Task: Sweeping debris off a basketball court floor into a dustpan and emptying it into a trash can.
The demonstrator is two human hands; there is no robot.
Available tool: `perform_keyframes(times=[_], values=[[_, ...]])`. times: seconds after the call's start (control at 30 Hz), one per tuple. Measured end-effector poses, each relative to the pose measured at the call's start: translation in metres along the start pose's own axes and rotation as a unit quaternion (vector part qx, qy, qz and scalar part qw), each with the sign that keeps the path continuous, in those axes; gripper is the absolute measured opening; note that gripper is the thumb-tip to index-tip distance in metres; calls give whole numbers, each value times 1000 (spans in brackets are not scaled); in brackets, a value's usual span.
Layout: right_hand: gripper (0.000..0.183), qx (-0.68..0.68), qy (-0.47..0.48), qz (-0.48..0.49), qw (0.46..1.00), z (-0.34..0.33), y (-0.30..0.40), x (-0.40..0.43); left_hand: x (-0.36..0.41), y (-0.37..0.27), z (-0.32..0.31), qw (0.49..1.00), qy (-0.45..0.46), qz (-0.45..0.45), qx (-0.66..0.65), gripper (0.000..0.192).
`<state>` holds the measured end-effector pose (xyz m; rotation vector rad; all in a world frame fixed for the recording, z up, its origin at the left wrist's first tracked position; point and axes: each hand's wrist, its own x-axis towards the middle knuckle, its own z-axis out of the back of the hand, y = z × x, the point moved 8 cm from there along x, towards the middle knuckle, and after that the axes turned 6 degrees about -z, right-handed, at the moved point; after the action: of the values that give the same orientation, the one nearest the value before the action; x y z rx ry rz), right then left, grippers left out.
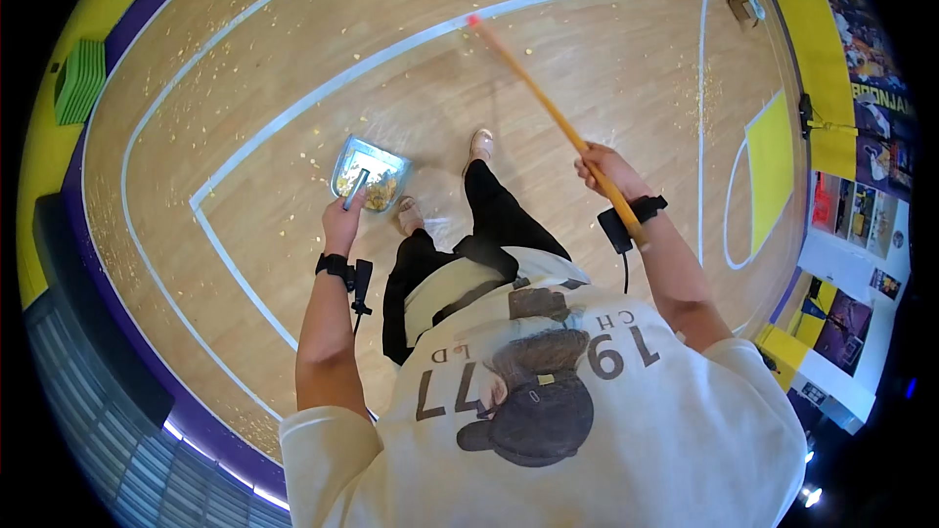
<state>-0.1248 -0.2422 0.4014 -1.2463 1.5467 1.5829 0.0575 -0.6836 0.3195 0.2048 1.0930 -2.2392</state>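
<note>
My left hand grips the short handle of a metallic-looking dustpan. Yellowish flakes, like confetti, lie in the pan, which is beside my left foot. In my right hand is a long orange pole, held near its lower end in the picture. It slants up and to the left, ending in a blurred red tip; no bristles can be made out on it. Small yellow flakes are scattered over the wood-look court floor.
White court lines cross the floor. Green stacked pieces stand at the left edge. A small cardboard box is at the upper right, a denser patch of flakes below it. Shelving and posters line the right side.
</note>
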Motion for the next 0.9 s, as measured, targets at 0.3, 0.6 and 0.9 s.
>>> perform_keyframes(times=[0.3, 0.6, 0.9], values=[[15, 317, -14, -72, 946, 119, 102, 121, 64, -107, -48, 999, -18, 27, -43, 56], [40, -326, 134, 90, 932, 81, 30, 157, 147, -193, -121, 999, 9, -43, 17, 51], [65, -101, 126, -106, 981, 126, 115, 50, 189, -241, -128, 998, 23, -63, 8, 53]])
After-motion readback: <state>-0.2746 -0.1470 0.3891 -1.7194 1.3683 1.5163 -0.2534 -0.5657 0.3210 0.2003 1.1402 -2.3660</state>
